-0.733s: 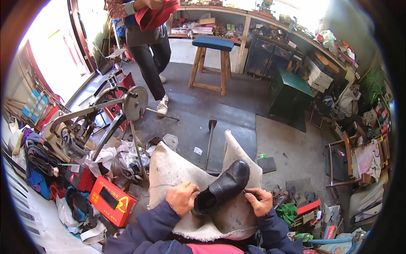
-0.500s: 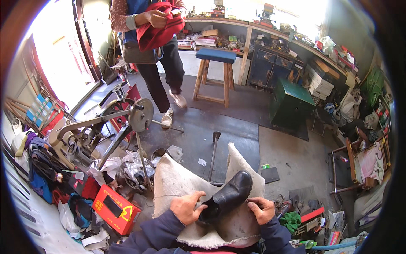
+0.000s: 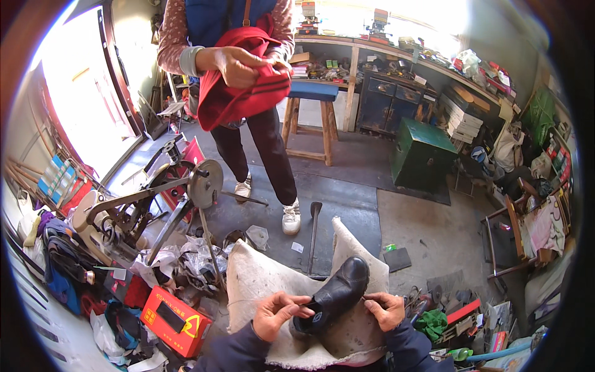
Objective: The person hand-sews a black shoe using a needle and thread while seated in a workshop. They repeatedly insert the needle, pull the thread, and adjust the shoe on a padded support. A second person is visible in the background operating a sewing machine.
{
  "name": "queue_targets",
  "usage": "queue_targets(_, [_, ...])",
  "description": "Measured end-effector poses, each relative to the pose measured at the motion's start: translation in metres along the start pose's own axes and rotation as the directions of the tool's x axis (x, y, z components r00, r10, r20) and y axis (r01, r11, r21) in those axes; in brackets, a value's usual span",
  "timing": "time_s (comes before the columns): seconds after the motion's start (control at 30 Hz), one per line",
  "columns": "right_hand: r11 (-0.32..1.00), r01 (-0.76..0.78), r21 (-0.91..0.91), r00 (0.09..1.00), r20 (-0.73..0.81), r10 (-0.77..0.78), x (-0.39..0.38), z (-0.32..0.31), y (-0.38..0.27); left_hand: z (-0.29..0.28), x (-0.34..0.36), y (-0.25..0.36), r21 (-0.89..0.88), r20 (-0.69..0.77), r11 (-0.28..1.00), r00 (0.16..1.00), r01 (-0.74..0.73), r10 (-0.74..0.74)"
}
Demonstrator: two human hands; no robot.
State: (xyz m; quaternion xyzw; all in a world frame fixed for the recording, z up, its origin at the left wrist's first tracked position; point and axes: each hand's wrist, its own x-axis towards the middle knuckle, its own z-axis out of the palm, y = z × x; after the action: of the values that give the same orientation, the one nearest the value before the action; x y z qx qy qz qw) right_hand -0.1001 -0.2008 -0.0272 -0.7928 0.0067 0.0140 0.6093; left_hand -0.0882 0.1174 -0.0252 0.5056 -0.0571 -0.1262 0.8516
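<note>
Bench: set well beyond both hands, cluttered. Mat: dark, laid ahead of the hands. Second person: brought nearer, beyond the left hand, with red cloth held. Machine: stood ahead and left of the left hand. Lap cloth: stained, spread beneath both hands. Shoe: black, kept on the lap cloth between the hands. Left hand: seen less spread than before, fingertips brought to the shoe's opening, where handling is judged centred; a pinched rim cannot be confirmed. Right hand: fingertips gathered beside the shoe; anything pinched cannot be told.
</note>
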Motion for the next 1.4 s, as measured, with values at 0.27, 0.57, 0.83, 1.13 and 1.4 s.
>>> queue_targets(0.27, [0.998, -0.033, -0.058, 0.999, 0.001, 0.034, 0.000, 0.000, 0.002, 0.002, 0.001, -0.032, 0.063, 0.032, 0.998, 0.999, -0.021, 0.019])
queue_targets(0.57, [1.000, -0.001, -0.027, 1.000, 0.009, 0.001, 0.003, 0.002, 0.001, 0.010, -0.006, -0.034, 0.417, 0.046, 0.907, 0.996, 0.056, -0.083])
queue_targets(0.83, [1.000, -0.007, -0.031, 1.000, 0.024, 0.008, 0.003, -0.001, 0.001, 0.018, -0.005, -0.030, 0.677, 0.141, 0.734, 0.987, -0.042, -0.073])
queue_targets(1.13, [0.999, -0.042, 0.027, 0.998, 0.045, 0.040, 0.000, -0.005, -0.002, 0.032, 0.002, -0.024, 0.769, 0.243, 0.624, 0.966, -0.138, -0.086])
queue_targets(1.4, [0.992, 0.123, -0.007, 0.992, -0.005, -0.123, 0.002, -0.005, 0.004, 0.042, 0.011, -0.030, 0.661, 0.222, 0.749, 0.965, -0.044, -0.139])
